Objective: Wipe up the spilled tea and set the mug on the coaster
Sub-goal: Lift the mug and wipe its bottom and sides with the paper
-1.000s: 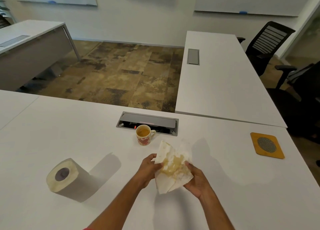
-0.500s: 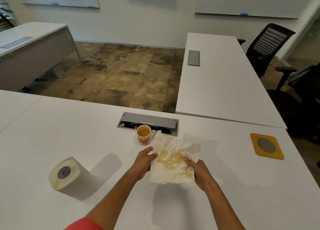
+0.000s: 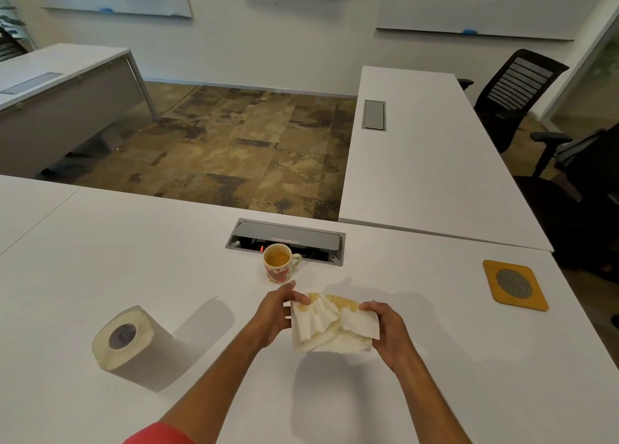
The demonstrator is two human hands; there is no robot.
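Observation:
A white tissue (image 3: 330,326) with yellow-brown tea stains is held a little above the white table (image 3: 134,259). My left hand (image 3: 276,313) pinches its left edge and my right hand (image 3: 390,329) grips its right side; the sheet is folded over between them. Just beyond my left hand stands the mug (image 3: 279,267), white with red hearts, upright and holding tea, handle to the right. The orange coaster (image 3: 514,284) with a round mesh centre lies far to the right near the table's edge, with nothing on it.
A roll of tissue paper (image 3: 122,338) lies on its side at the left. A grey cable box (image 3: 286,241) with its lid raised is set into the table behind the mug. Another white desk (image 3: 418,149) extends away on the right, with black chairs (image 3: 516,88) beside it.
The tissue was held up and spread open between both hands; now it is folded over on itself and held lower, with the hands a little further apart.

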